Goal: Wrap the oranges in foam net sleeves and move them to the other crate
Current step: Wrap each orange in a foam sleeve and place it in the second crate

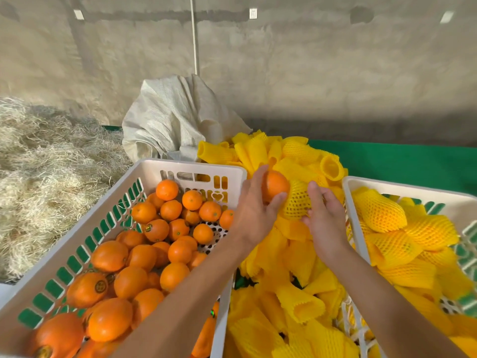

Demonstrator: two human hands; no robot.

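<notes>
Between the two white crates runs a lane packed with loose yellow foam net sleeves point(284, 293), heaped highest at its far end. The left crate's near-right rim point(222, 319) and the right crate's left rim point(353, 228) wall that lane. Above both crates the air is open. Bare oranges point(144, 254) fill the left crate unevenly; wrapped oranges point(402, 239) crowd the right one. A pale woven sack point(170, 117) stands behind, probably blocking reach past the far rim.

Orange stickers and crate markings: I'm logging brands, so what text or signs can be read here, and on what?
Round stickers on oranges in the left crate: print too blurred to read.
Left crate far wall: a heart-shaped cutout, no words.
White tags on the wall: too small to read.
</notes>
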